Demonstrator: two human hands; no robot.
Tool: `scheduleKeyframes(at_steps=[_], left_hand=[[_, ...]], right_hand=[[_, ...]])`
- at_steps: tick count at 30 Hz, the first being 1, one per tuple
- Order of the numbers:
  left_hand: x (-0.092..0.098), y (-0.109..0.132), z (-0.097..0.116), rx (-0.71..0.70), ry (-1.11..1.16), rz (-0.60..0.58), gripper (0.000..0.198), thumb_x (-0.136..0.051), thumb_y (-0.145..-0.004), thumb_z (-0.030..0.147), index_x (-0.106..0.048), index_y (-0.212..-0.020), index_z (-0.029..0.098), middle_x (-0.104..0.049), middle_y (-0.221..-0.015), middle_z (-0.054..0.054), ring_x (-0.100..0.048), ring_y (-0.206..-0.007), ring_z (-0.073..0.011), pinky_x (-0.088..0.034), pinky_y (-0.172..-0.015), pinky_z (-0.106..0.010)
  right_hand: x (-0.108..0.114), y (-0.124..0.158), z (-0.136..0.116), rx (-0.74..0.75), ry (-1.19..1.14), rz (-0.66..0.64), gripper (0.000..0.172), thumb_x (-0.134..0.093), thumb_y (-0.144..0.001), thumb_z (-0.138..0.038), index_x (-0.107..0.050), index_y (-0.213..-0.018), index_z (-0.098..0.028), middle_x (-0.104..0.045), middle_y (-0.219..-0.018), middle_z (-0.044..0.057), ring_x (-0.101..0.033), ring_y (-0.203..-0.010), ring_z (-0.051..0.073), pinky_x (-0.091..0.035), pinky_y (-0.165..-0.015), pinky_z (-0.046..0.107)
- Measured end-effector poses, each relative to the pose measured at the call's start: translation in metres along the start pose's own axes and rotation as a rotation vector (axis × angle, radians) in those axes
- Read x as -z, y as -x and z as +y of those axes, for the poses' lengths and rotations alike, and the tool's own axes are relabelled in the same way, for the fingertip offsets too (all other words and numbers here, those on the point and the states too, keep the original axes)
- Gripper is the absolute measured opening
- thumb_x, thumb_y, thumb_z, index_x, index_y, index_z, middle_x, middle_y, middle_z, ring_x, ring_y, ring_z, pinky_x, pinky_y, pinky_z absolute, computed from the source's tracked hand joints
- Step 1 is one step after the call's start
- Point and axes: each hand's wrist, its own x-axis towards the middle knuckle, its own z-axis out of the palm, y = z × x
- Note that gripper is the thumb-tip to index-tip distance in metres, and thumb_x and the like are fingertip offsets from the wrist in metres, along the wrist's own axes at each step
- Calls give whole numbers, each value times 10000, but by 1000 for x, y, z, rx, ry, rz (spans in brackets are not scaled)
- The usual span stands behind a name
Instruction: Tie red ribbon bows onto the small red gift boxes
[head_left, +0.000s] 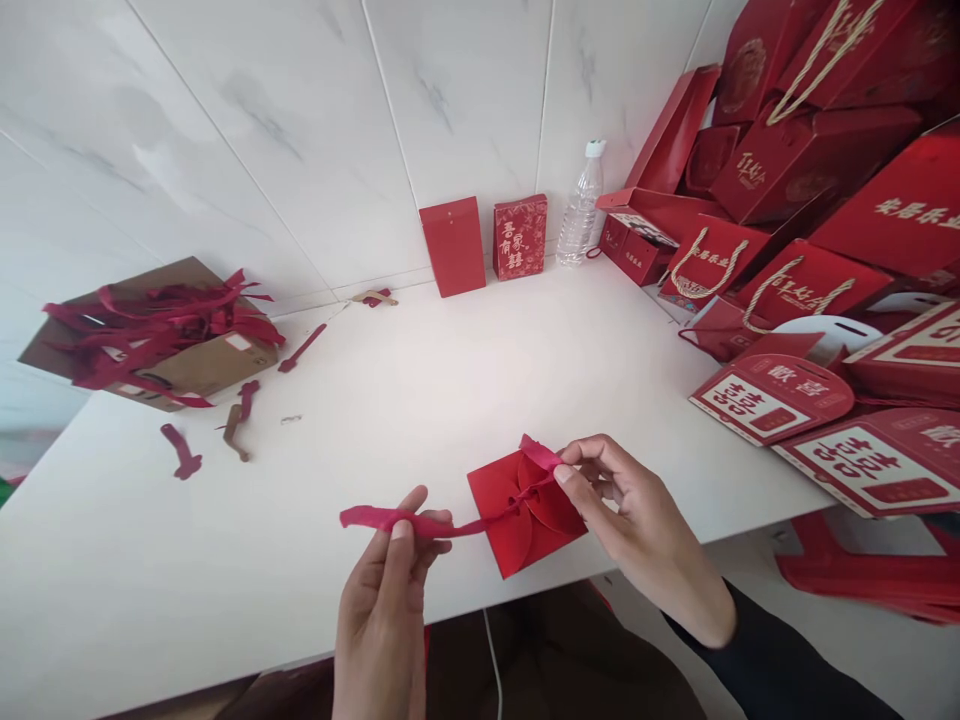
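White table (397,390), marbled wall (285,130), left fingers (400,555) and right fingers (585,495) pinching pink ribbon (463,529) across red packet (516,550)

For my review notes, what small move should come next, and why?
Probably gently draw both ends of the ribbon apart to snug it: the left hand pinches one side, the right hand the other, and between them it crosses the red packet lying on the table.
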Motion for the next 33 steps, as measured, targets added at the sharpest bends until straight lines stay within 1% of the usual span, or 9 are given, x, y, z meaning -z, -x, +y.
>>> scheduleKeyframes(at_steps=[2, 5, 9, 12, 16, 22, 25, 30, 33], left_hand=[[-9, 4, 10, -149, -203, 0, 381, -661, -871, 564, -745, -792, 202, -745, -1059, -69, -645, -1091, -231, -496, -962, -322], [-26, 7, 31, -285, -473, -140, 366, -612, -907, 548, -742, -828, 215, -687, -755, -18, -632, -788, -177, -494, -710, -266], [-41, 3, 45, -324, -571, -438, 350, -546, -953, 503, -768, -976, 233, -631, -675, 7, -524, -606, -141, -403, -533, -247], [-40, -1, 40, -382, -606, -498, 289, -581, -940, 447, -744, -1086, 258, -674, -756, -9, -611, -718, -178, -470, -636, -278], [-32, 0, 27, -467, -687, -376, 439, -696, -847, 326, -611, -1277, 313, -702, -891, -18, -648, -994, -265, -486, -884, -400], [-25, 2, 21, -491, -765, -397, 100, -659, -879, 372, -665, -879, 272, -660, -838, -11, -591, -824, -220, -473, -790, -374], [-24, 0, 20, -455, -640, -360, 195, -613, -927, 409, -629, -812, 254, -659, -870, -21, -594, -859, -210, -468, -762, -342], [-32, 0, 11, -529, -327, -277, 125, -674, -902, 346, -633, -847, 242, -509, -1495, -47, -473, -1379, -286, -438, -1055, -428], [-39, 0, 6, -508, -130, -304, 144, -654, -910, 320, -599, -813, 229, -648, -1363, -73, -554, -1315, -304, -463, -1047, -489]], right_hand=[[-3, 4, -3, 133, 95, 64, 169, -560, -1022, -432, -586, -1050, -267, -646, -916, 9, -587, -700, 159, -467, -575, 259], [-6, 4, -11, 379, 270, 84, 200, -554, -1037, -308, -563, -1237, -299, -686, -1051, 19, -630, -756, 162, -528, -689, 286], [-7, -4, -22, 582, 432, -120, 336, -458, -1057, -193, -520, -1371, -297, -686, -1093, 50, -664, -896, 200, -555, -790, 347], [-4, -10, -29, 541, 428, -164, 271, -450, -1032, -154, -608, -1223, -261, -692, -1038, 52, -671, -916, 207, -558, -794, 352], [-1, -14, -34, 452, 393, -72, 200, -482, -994, -135, -636, -1058, -246, -704, -996, 31, -665, -863, 188, -543, -784, 327], [0, -13, -33, 395, 336, -55, 170, -507, -992, -156, -630, -1057, -253, -708, -1019, 5, -661, -861, 169, -524, -764, 288], [1, -14, -30, 328, 356, 3, 186, -548, -1007, -258, -583, -1189, -257, -706, -988, 10, -663, -774, 172, -524, -705, 296], [5, -15, -27, 252, 379, -37, 48, -543, -1010, -270, -573, -1043, -251, -707, -945, -4, -647, -688, 156, -494, -622, 286], [5, -13, -25, 273, 428, -21, 97, -528, -1016, -248, -611, -966, -254, -713, -929, -6, -643, -699, 162, -492, -635, 295]])
